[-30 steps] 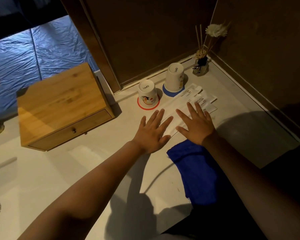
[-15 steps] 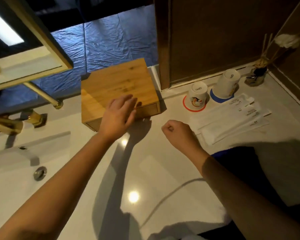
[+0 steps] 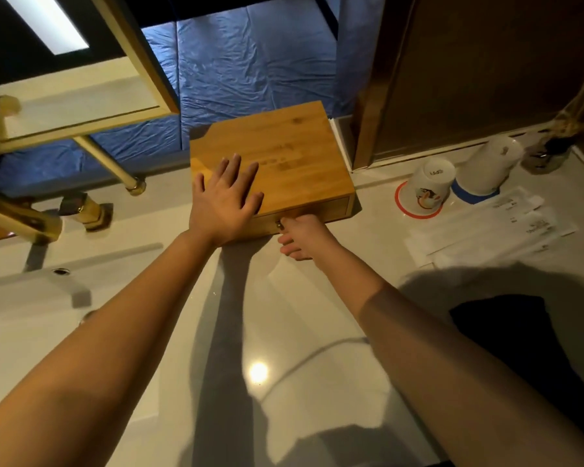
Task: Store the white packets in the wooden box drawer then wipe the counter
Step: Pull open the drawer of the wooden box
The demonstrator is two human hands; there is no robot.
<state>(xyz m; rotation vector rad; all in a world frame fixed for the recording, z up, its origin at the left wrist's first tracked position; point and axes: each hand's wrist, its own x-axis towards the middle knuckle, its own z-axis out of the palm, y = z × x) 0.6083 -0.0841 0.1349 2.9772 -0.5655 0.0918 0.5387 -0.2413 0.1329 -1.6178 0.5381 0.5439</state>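
Note:
A low wooden box [image 3: 284, 146] stands at the back of the white counter [image 3: 169, 332]. Its drawer [image 3: 331, 210] is closed, with a small metal knob [image 3: 279, 224] at the front. My left hand [image 3: 225, 202] lies flat on the box's lid, fingers spread. My right hand [image 3: 302, 235] is at the drawer front, fingertips pinched on the knob. Several white packets [image 3: 489, 230] lie in a loose stack on the counter to the right. A dark blue cloth [image 3: 520, 335] lies in shadow at the right front.
Two upturned paper cups [image 3: 429, 188] [image 3: 489, 165] stand behind the packets, with a reed diffuser [image 3: 550, 153] in the corner. A brass tap [image 3: 17, 217] and a sink [image 3: 21, 315] are at the left. Dark wall panels rise behind.
Both hands left the packets and went left to the box. The left hand settled flat on the lid; the right hand reached the drawer knob. The view swung left.

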